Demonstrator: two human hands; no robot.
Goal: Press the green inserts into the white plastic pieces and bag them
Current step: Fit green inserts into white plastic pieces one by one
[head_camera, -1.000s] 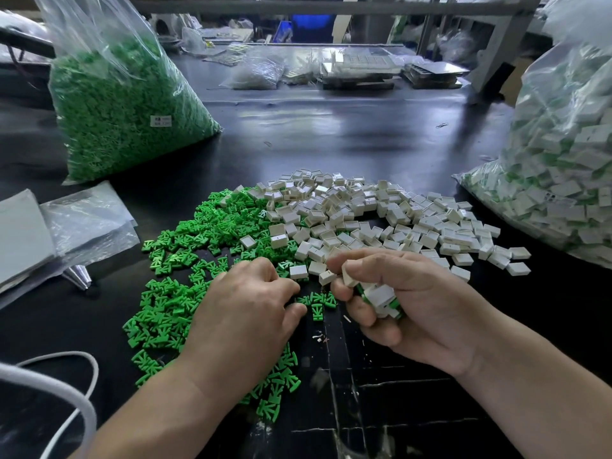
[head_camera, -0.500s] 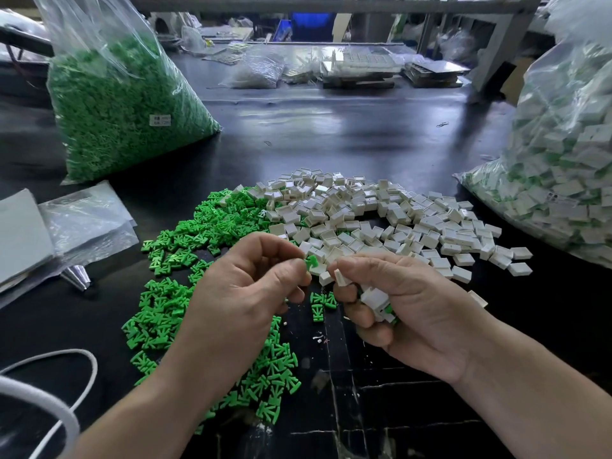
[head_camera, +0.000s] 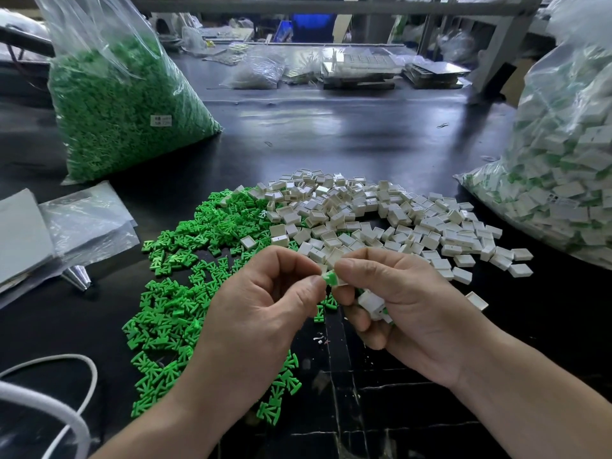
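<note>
a green insert (head_camera: 329,278) sits at the open side of a white piece (head_camera: 341,282), both raised above the desk (head_camera: 331,134) between the two hands. the left hand (head_camera: 261,313) has thumb and forefinger clamped on the green insert from the left. the right hand (head_camera: 410,309) pinches the white piece between thumb and forefinger from the right. how far the insert is seated cannot be told. the right hand's other fingers are curled around the held pieces (head_camera: 372,301), a few white ones with green showing, tucked against the palm.

below and behind the hands, the loose green inserts (head_camera: 178,260) spread over the desk on the left. the loose white pieces (head_camera: 364,213) lie heaped on the right, and the two heaps touch and mix in the middle. a stray white piece (head_camera: 477,299) lies alone just right of the right hand.

a tall clear bag of green inserts (head_camera: 126,104) stands at the far left. a clear bag of filled pieces (head_camera: 563,180), white with green inside, takes up the right edge. flat clear bags (head_camera: 86,220) lie at the left, and a white cable (head_camera: 76,385) loops at the lower left corner.
</note>
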